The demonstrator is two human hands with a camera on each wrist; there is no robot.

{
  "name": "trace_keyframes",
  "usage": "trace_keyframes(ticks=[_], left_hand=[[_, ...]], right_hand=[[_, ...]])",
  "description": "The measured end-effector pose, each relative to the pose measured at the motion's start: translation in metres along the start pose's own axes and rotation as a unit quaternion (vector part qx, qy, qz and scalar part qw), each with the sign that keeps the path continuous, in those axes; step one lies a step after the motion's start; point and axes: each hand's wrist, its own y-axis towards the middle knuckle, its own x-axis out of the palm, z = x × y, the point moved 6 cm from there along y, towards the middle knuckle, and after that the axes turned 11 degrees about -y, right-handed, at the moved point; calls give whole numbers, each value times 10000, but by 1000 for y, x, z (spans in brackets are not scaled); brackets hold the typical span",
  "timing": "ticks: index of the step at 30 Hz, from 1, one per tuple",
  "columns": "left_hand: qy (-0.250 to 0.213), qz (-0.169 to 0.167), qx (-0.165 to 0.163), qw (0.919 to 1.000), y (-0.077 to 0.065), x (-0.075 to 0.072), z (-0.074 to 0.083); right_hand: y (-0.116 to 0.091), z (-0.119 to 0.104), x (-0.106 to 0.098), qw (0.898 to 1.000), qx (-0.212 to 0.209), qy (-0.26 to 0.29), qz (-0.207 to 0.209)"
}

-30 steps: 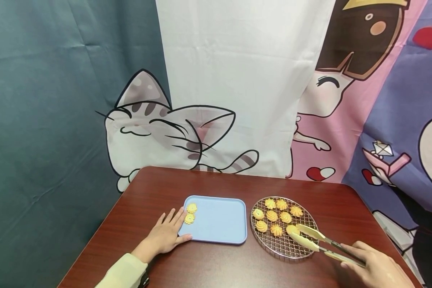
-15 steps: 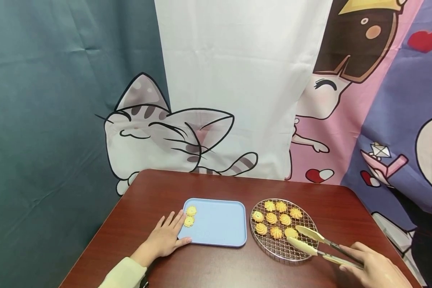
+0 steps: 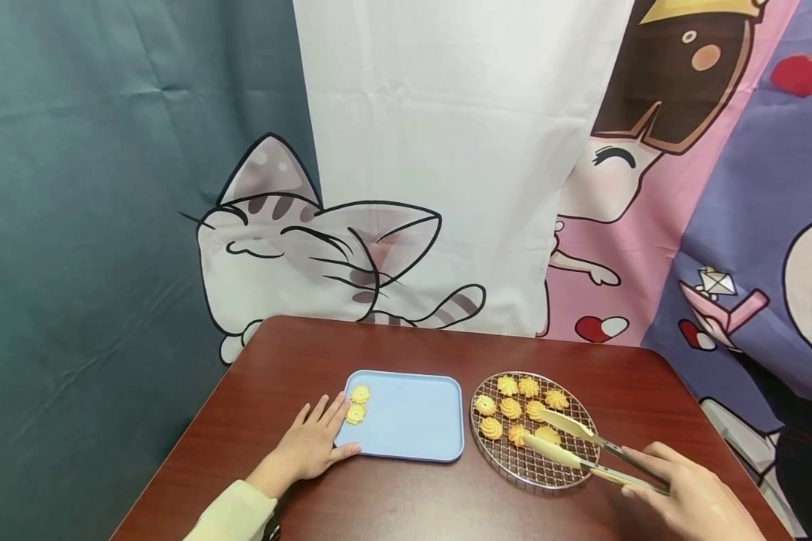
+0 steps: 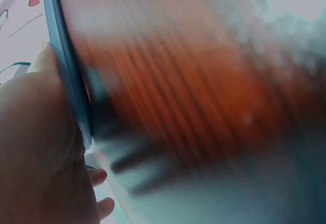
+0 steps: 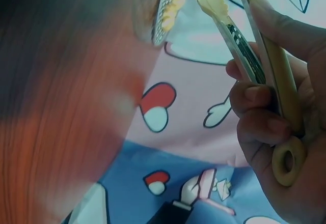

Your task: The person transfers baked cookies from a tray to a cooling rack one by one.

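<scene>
Two tong tips (image 3: pixel 552 451), head view only

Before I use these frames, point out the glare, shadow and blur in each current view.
Head: tray and tongs read clearly, soft sheen on the near table; left wrist: white glare at upper right, table blurred, dark streaks by the left hand, perhaps shadow or reflection; right wrist: table dark and blurred at upper left, right hand shaded yet sharper.
</scene>
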Motion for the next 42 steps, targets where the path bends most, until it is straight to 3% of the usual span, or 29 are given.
trace_keyframes(ticks=[7, 12, 16, 36, 42], left_hand=[[-46, -47, -61, 10000, 2, -2, 0], [-76, -83, -83, 9999, 1, -2, -1], [-79, -130, -114, 9998, 1, 0, -1], [-117, -47, -65, 9999, 0, 0, -2], [-54, -69, -135, 9999, 2, -2, -1]], right_hand=[[5, -26, -8, 9938, -368, 61, 1045], [12, -44, -13, 9805, -809, 196, 1781], [18, -55, -12, 9702, -1147, 162, 2126], [56, -102, -2, 9711, -1535, 320, 1800], [66, -122, 4, 9622, -1894, 647, 1847]])
